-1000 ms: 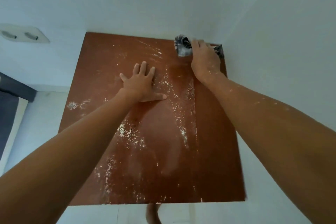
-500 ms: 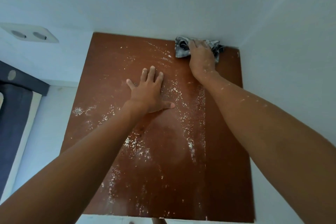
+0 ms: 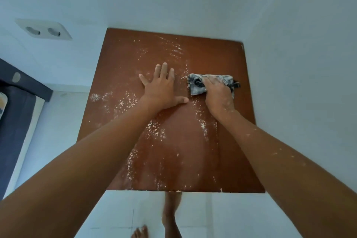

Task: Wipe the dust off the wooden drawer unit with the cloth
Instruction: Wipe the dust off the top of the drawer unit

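The brown wooden top of the drawer unit (image 3: 123, 67) fills the middle of the view, speckled with white dust down its centre and left side. My right hand (image 3: 219, 94) presses a crumpled grey cloth (image 3: 197, 86) onto the top, right of centre, fingers closed over it. My left hand (image 3: 163, 89) lies flat on the wood just left of the cloth, fingers spread, holding nothing. White dust clings to my right hand and forearm.
White walls meet behind and to the right of the unit. A white double socket (image 3: 45, 30) sits on the left wall. A dark blue mattress edge (image 3: 15, 114) lies at far left. My bare feet (image 3: 171, 216) stand on white floor tiles.
My right hand has dragged the cloth from the far right corner toward me, to the middle of the top. The left hand has stayed flat in place. The view has shifted.
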